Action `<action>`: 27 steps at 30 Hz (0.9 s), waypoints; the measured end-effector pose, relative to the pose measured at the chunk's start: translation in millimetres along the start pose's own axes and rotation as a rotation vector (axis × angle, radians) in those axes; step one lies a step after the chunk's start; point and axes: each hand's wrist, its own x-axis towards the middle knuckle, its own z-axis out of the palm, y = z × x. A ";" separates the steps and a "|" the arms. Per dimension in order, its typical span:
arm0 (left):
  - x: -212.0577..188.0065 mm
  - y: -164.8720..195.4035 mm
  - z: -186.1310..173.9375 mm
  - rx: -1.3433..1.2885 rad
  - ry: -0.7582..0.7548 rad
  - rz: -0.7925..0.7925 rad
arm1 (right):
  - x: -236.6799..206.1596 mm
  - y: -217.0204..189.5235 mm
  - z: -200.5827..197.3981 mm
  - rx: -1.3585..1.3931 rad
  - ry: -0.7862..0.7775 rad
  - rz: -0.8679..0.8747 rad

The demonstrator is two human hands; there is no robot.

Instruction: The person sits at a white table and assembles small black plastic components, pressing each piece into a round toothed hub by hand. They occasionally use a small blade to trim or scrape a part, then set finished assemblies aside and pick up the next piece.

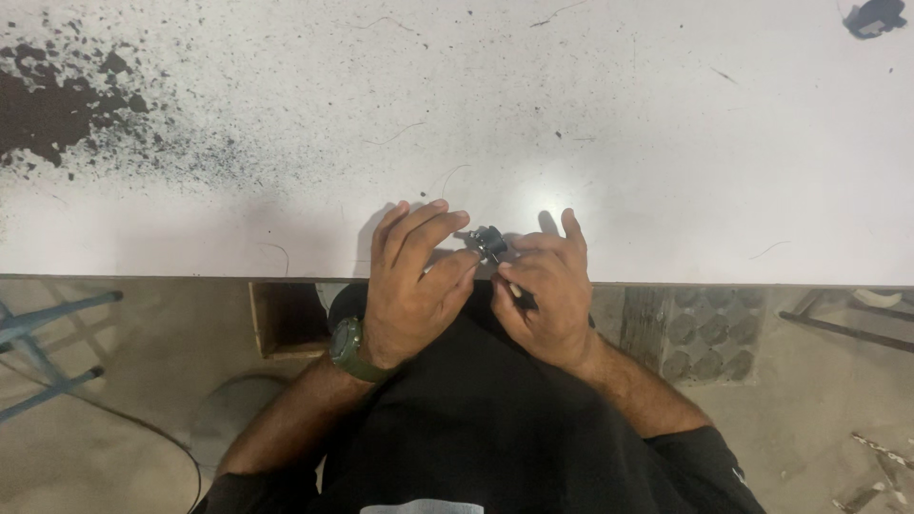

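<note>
Seen from the head camera looking straight down, a seated person works at the near edge of a white table (666, 143). The left hand (411, 286), with a green watch (348, 350) on its wrist, curls its fingers around a small dark part (489, 243), pinching it at the fingertips. The right hand (550, 295) closes on the same part from the other side and also grips a thin tool (517, 293) whose tip seems to point at the part. Both hands hover just above the table edge, probably to steady the fine work. The part is tiny and mostly covered by fingers (its shape is hard to make out). A black stain (57, 105) spreads far left; a dark object (874, 17) is cut off far right.
</note>
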 end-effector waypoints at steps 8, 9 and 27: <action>-0.2 -1.7 -0.7 0.015 -0.016 0.034 | 0.9 -0.9 1.2 0.000 -0.017 0.038; -0.1 -2.3 -0.5 0.046 -0.031 0.055 | 1.0 -0.7 1.2 0.006 -0.020 0.043; 4.0 3.1 2.2 0.058 -0.043 -0.073 | -1.6 4.2 4.2 0.055 -0.009 0.048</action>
